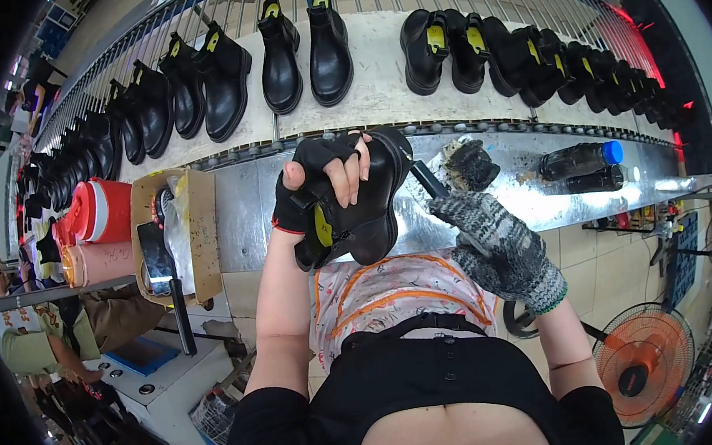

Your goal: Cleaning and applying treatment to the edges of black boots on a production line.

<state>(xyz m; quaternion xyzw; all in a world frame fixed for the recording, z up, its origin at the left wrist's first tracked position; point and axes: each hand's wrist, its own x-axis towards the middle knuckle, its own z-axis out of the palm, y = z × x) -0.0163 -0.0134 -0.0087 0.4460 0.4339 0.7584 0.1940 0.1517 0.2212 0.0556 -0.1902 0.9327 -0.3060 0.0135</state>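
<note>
Head view: left grip [320, 193] clasps black boot [363, 205], right grip [491, 241] holds brush [430, 181]; bottles [579, 161] lie on worktop [238, 211] beyond

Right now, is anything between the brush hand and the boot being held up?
Nothing visible. The right hand, in a knit glove, holds a dark-handled tool whose end reaches the black boot gripped by the left hand. The blackened brush on the metal bench sits behind, clear of them.
</note>
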